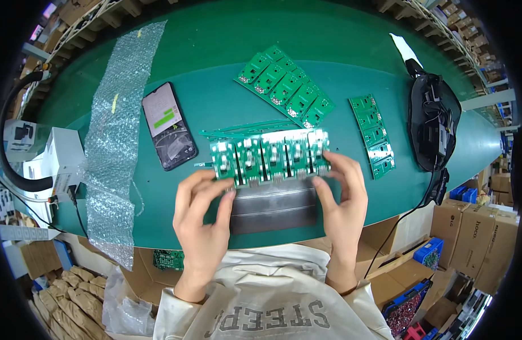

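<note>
Green matting covers the long work table, with stacked cartons and shelving crowding the room around it. At the near edge, the left hand and the right hand are apart, each clamped on one end of a green panel of five joined circuit boards; thumbs sit underneath and fingers curl over the top edge. Gripping at the two ends probably keeps fingers off the components and lets the panel be flexed along its scored joints. It is held just above a dark grey ridged metal block, which lies on the table between the wrists.

Behind the panel a thin green strip of board frame lies flat. Further back sit a second green panel of joined boards, set diagonally, and a narrower green strip of small boards to the right. A black smartphone lies left of the hands, beside a long sheet of clear bubble wrap. A black mesh pouch at the right holds a dark cabled device; its contents are otherwise unclear. Blue plastic bins stand on the floor below.
</note>
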`<action>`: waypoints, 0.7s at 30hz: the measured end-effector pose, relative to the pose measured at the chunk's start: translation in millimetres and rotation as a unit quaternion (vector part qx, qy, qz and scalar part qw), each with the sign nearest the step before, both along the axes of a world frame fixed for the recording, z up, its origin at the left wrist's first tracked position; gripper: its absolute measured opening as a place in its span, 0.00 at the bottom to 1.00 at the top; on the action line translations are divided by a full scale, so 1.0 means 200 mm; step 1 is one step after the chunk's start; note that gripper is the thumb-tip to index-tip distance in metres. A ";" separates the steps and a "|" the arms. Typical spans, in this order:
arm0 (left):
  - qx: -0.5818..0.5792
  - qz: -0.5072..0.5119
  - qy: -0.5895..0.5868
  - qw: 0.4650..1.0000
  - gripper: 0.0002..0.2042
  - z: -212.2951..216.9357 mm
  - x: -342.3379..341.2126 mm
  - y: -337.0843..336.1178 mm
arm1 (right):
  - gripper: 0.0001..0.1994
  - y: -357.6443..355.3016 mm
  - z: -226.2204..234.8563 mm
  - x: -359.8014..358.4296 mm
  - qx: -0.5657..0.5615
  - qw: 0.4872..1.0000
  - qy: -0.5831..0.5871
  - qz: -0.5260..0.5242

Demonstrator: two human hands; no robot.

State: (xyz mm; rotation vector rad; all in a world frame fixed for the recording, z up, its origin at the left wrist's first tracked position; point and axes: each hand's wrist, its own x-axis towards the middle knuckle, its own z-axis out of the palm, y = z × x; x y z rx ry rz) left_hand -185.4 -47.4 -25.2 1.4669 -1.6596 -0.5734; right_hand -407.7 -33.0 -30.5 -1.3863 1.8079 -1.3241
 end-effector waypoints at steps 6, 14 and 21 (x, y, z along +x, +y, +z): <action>0.002 -0.015 0.057 0.998 0.10 -0.05 -0.01 -0.19 | 0.24 -0.15 0.00 -0.01 -0.032 0.999 0.012 -0.006; 0.024 -0.035 0.048 0.998 0.12 -0.08 -0.03 -0.22 | 0.22 -0.20 -0.09 -0.04 -0.034 0.999 0.030 -0.002; 0.041 -0.018 0.064 0.997 0.17 -0.05 -0.03 -0.23 | 0.22 -0.19 -0.08 0.00 -0.024 0.999 -0.015 0.033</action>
